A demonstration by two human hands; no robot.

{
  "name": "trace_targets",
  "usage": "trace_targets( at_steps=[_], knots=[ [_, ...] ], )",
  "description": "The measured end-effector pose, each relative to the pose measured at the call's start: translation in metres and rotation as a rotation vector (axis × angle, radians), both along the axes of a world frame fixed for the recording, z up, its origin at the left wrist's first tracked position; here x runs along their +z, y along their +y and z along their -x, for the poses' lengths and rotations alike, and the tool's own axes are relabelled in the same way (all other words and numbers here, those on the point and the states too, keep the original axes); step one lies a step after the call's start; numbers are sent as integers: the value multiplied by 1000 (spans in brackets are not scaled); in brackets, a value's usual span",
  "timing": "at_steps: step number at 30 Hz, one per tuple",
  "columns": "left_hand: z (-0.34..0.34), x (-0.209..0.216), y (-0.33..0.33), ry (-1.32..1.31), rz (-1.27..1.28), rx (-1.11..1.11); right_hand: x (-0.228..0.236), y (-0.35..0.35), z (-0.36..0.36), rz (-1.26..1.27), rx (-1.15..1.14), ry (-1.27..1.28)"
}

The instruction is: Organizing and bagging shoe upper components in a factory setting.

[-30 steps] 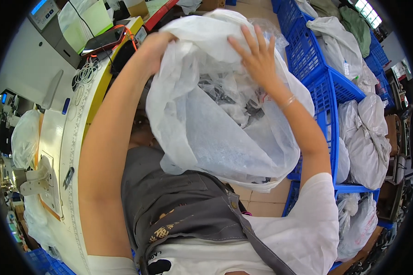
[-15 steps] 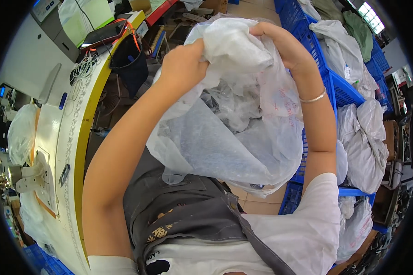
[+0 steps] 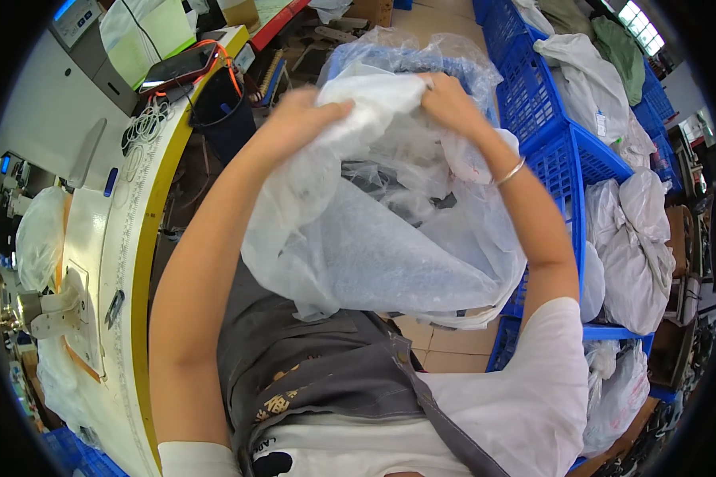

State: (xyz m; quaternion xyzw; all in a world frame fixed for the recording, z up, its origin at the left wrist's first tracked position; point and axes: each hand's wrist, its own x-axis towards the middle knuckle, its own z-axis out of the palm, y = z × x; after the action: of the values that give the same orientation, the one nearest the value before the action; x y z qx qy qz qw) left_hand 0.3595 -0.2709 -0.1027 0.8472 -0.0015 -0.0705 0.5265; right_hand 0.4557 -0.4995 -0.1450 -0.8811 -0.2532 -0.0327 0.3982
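Note:
A big translucent white plastic bag [image 3: 374,254] rests on my lap, bulging with dark and pale contents. My left hand [image 3: 298,119] grips the bunched top of the bag on its left side. My right hand [image 3: 447,99] pinches the same gathered top on the right, a thin bracelet on that wrist. Both hands hold the bag's mouth drawn together above the middle of the bag. What lies inside is blurred by the plastic.
Stacked blue plastic crates [image 3: 561,151] with white filled bags [image 3: 636,238] stand on the right. A curved white and yellow worktable [image 3: 127,238] runs down the left, carrying a phone with an orange cable [image 3: 181,67] and a sewing machine part [image 3: 56,306]. A black bin [image 3: 219,115] stands by it.
Both hands have come lower and closer together, bunching the bag's top tighter. A second ago my right hand lay flat and open on the bag; now it grips the plastic.

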Motion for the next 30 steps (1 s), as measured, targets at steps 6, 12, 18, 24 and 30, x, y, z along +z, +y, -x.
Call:
trace_targets(
  at_steps=[6,12,18,24,30],
  knots=[
    [54,10,-44,-1211,-809,49,33,-1,2,-309,32,912],
    [12,-16,-20,-533,-503,-145,65,-24,75,-478,205,983],
    [9,-4,-17,220,809,-184,63,-41,119,359,-54,-993],
    [7,-10,-15,475,957,-143,-8,-51,66,-99,-81,-564],
    [-22,60,14,-450,-217,-9,79,-68,-5,-590,147,827]
  ],
)
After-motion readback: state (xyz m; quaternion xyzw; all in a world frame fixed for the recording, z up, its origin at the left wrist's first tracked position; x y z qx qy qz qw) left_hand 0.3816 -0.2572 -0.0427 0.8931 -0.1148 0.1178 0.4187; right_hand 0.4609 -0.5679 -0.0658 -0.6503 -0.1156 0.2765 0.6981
